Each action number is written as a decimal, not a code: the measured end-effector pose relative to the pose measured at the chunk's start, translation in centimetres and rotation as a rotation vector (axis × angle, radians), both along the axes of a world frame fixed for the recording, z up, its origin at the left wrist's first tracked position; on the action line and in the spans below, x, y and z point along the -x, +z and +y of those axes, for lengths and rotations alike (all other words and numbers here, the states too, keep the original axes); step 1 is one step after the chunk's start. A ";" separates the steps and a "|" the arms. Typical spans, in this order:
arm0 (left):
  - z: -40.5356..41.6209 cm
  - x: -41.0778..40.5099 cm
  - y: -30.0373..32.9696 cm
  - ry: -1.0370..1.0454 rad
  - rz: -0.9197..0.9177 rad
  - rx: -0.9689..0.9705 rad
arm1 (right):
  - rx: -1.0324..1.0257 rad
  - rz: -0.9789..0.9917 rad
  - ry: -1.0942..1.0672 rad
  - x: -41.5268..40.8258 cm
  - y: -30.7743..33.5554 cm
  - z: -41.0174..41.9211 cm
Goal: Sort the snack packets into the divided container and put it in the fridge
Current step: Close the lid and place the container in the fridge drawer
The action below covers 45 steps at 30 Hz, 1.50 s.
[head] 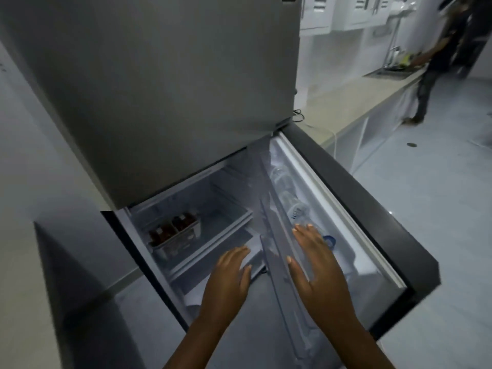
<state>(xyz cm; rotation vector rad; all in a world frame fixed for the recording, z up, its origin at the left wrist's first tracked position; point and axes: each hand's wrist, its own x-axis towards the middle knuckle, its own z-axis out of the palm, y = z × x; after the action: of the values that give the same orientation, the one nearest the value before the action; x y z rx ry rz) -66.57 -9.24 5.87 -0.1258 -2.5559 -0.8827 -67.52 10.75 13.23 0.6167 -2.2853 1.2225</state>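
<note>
I see the fridge with its lower door swung wide to the right, upper door closed. Container sits on a shelf inside the lower compartment, left side, clear walls, dark packets standing in it, labels too blurred to read. It touches neither hand.

Left hand is out in front of the shelves, palm down, fingers straight and slightly spread, nothing in it; fingertips lie over the front edge of a lower shelf, contact I cannot tell. Right hand is flat and spread too, holding nothing, over the inner side of the door at the rack rail; whether it presses the rail I cannot tell.

Door rack holds clear bottles lying in a row, one with a blue cap just beside my right fingers.

Background right: tabletop running along the wall with a sink, another person standing at it, white cabinets above. A black cable lies on the tabletop beside the fridge
</note>
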 end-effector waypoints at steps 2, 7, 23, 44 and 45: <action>3.2 -0.4 0.6 -0.058 0.026 0.003 | 0.025 0.029 -0.030 -1.6 1.4 2.4; 11.7 -2.4 0.4 -0.211 0.024 0.012 | 0.026 0.066 -0.115 -3.6 2.9 8.7; 14.1 -5.6 -1.0 -0.042 -0.092 0.033 | -0.173 -0.090 -0.002 -2.5 -1.7 13.3; -8.3 -10.4 -1.6 0.350 -0.166 -0.133 | -0.292 0.018 0.338 -1.8 -3.6 -14.5; -9.0 -10.6 -1.7 0.373 -0.168 -0.128 | -0.294 0.016 0.354 -1.3 -3.7 -16.0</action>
<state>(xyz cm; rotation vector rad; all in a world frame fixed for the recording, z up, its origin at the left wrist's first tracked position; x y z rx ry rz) -56.02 -18.28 4.18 0.4661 -2.5412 -0.9344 -66.25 -5.25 9.55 1.1739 -2.4326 1.0256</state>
